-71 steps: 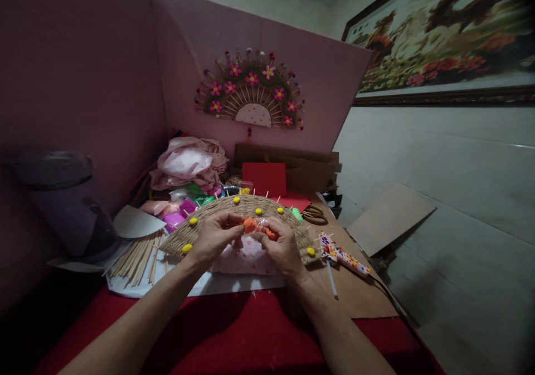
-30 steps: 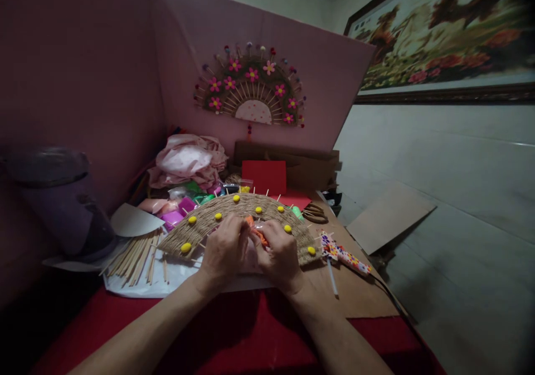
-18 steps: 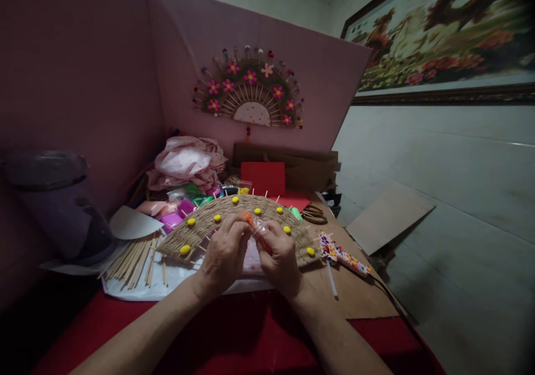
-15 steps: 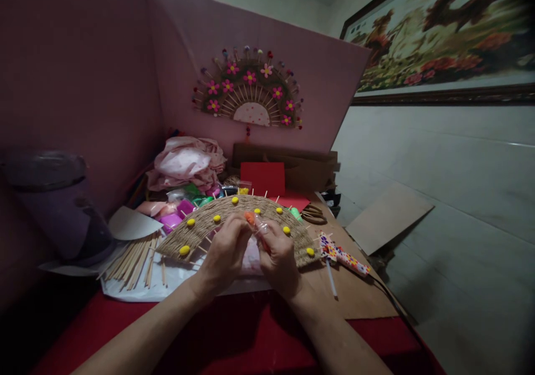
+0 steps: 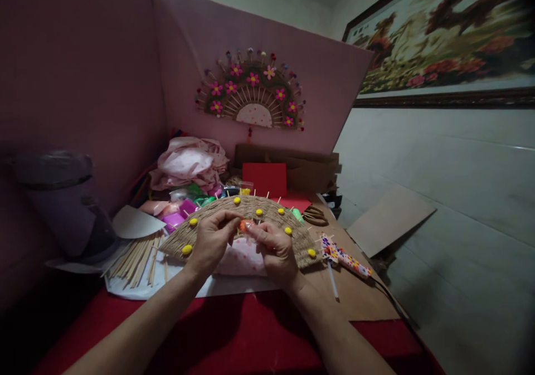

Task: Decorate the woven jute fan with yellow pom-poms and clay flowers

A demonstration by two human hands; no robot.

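Note:
My right hand (image 5: 276, 251) is closed round a clear plastic wrapper with a soft orange lump (image 5: 245, 227), like modelling clay, showing at its open end. Thumb and fingers of my left hand (image 5: 213, 238) pinch at the left side of that lump; what exactly lies between the fingertips is partly hidden. Behind and below both hands lies a fan-shaped piece (image 5: 221, 210) wound with brown cord, dotted with several yellow buttons of clay (image 5: 259, 212). Thin sticks poke from its edge, and pink dotted cloth (image 5: 240, 258) covers its centre.
Wooden sticks (image 5: 140, 258) lie at left on white plastic. A flower-patterned glue gun (image 5: 345, 259) rests on cardboard (image 5: 363, 300) at right, its cord trailing off. Coloured clay packets (image 5: 173, 220), red card (image 5: 265, 179) and bunched cloth (image 5: 188, 160) sit behind. A decorated fan (image 5: 252, 93) hangs on the pink panel.
Both hands have turned slightly, and my left hand has shifted left. The orange lump now sits lower and further left between them. The camera view has moved a little.

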